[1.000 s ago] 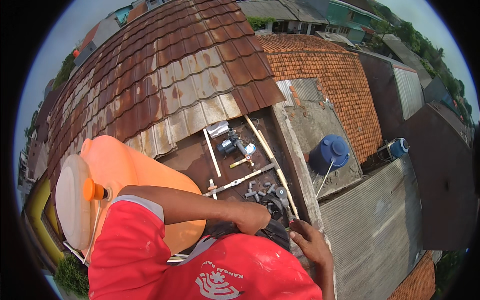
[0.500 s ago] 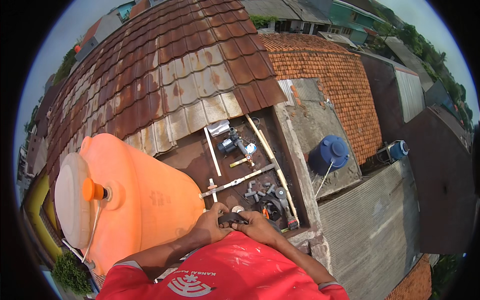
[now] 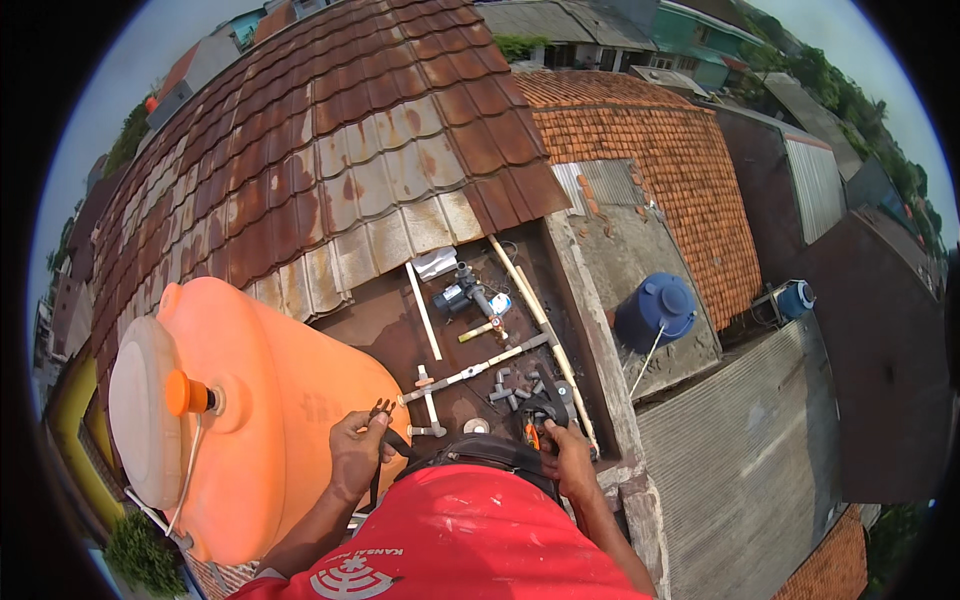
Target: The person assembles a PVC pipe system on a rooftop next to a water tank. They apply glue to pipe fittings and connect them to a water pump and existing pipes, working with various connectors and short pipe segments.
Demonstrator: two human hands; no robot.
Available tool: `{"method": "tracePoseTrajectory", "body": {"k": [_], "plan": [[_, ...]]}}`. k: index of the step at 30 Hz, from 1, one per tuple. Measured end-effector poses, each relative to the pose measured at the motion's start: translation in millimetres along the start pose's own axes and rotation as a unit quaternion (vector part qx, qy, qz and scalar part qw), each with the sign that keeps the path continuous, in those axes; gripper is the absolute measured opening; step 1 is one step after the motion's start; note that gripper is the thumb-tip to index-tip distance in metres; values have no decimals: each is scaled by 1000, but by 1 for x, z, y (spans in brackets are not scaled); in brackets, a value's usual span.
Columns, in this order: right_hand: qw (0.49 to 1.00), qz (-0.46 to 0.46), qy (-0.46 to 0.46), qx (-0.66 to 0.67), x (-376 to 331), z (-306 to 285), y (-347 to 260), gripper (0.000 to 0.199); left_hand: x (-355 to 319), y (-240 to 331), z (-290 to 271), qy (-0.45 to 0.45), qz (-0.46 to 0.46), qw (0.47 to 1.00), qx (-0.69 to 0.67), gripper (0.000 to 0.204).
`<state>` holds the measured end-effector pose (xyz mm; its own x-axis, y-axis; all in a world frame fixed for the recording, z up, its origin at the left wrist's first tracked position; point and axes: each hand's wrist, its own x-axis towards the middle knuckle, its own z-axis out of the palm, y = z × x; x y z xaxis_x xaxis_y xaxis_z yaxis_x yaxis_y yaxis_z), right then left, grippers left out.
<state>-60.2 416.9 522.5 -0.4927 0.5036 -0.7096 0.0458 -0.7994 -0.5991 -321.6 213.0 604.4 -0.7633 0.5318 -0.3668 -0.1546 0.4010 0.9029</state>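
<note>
Around my waist lies a black waist strap (image 3: 478, 447), over the red shirt. My left hand (image 3: 356, 455), beside the orange water tank (image 3: 310, 410), is closed on one end of the strap; a black buckle prong (image 3: 382, 407) sticks up above the fingers. My right hand (image 3: 570, 458) grips the strap's other side, and a dark loop of it (image 3: 545, 402) rises over the thumb. The lower fingers of my right hand are partly hidden. Below the right hand's strap lies a tool with orange handles (image 3: 531, 432).
White pipes with fittings (image 3: 470, 372) cross the ledge in front of me. Grey pipe elbows (image 3: 503, 390), a water pump (image 3: 462, 292) and a power tool (image 3: 566, 395) lie there. A rusty tiled roof (image 3: 400, 170) rises beyond; a concrete parapet (image 3: 595, 330) edges the right side.
My hands were together in front of my waist on the black strap. Now they are apart, left and right, each with a side of the strap. The view has shifted slightly.
</note>
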Motion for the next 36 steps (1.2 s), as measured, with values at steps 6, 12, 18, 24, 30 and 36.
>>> {"method": "tracePoseTrajectory", "body": {"k": [6,12,18,24,30,36], "plan": [[860,-317,136,-375,-16,17,-19,31,12,-8,26,-94,9,995,-9,23],[883,-213,-130,-398,-9,63,0,40,9,-18,53,-210,19,977,35,24],[990,81,-109,29,-8,65,3,44,8,-19,54,-296,136,926,191,24],[981,-59,-135,-130,7,73,36,36,10,-14,57,-335,179,884,274,22],[977,-56,-135,-157,0,72,37,36,8,-18,55,-318,189,857,358,24],[966,-118,-128,-191,7,66,61,42,7,-19,54,-374,209,820,380,25]]}}
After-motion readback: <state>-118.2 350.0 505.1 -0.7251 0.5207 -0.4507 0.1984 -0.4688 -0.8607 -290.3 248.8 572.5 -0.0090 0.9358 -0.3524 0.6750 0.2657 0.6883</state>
